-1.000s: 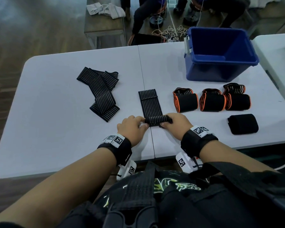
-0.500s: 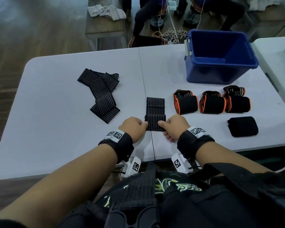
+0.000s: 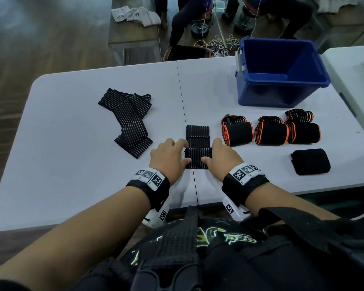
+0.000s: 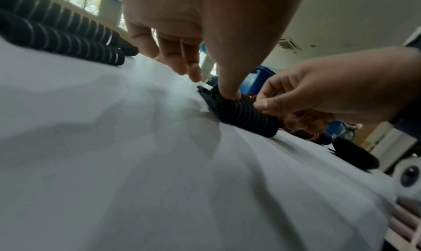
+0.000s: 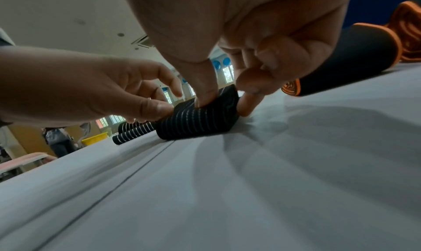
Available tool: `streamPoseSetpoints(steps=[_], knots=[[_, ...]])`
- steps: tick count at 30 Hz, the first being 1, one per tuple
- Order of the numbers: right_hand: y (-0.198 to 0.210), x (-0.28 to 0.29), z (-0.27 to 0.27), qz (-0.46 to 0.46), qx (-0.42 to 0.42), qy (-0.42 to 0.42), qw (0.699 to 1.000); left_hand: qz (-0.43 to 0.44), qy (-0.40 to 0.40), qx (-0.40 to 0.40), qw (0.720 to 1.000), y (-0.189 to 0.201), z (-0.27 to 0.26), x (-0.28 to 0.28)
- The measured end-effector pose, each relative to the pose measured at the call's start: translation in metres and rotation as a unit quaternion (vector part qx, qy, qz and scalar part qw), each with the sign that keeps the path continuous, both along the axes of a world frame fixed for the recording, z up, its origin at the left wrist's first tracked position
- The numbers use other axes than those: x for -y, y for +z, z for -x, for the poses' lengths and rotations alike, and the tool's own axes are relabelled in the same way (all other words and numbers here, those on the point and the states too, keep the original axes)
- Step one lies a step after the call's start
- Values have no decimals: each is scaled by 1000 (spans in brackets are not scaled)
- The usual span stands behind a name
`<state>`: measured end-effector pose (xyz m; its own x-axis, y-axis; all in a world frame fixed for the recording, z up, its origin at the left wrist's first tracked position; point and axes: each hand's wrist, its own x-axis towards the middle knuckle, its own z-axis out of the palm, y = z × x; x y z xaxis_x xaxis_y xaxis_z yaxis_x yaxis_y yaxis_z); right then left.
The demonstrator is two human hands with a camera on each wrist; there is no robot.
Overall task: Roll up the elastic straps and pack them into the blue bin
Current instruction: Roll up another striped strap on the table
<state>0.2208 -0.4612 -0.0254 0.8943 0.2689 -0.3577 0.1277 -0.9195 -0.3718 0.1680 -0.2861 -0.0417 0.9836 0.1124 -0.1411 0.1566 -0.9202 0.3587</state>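
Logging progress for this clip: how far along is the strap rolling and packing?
Done: four rolls lie on the table, three orange-edged rolls and a plain black roll. In hand: the left hand and right hand grip the ends of a striped strap, partly rolled, a short flat length ahead. Left: the loose striped strap lies unrolled, and the blue bin shows nothing inside, so packing hasn't begun.

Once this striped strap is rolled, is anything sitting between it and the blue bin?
Partly: three orange-edged rolls lie before the blue bin, right of the striped strap. The bin's open top is uncovered, so lifting over them should work.
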Motion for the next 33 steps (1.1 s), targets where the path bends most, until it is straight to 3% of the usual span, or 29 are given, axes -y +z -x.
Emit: streamPoseSetpoints(steps=[4, 9, 16, 24, 33], knots=[[-3, 2, 1, -12, 17, 38, 999, -10, -27, -3, 1000, -2, 4, 4], [-17, 7, 1, -16, -8, 49, 999, -39, -55, -66, 996, -6, 6, -4], [-27, 29, -10, -93, -62, 45, 993, 73, -24, -105, 991, -12, -10, -7], [-19, 23, -12, -193, -87, -45, 976, 182, 42, -124, 975, -16, -25, -9], [-28, 15, -24, -160, -96, -65, 980, 173, 58, -133, 974, -12, -30, -4]])
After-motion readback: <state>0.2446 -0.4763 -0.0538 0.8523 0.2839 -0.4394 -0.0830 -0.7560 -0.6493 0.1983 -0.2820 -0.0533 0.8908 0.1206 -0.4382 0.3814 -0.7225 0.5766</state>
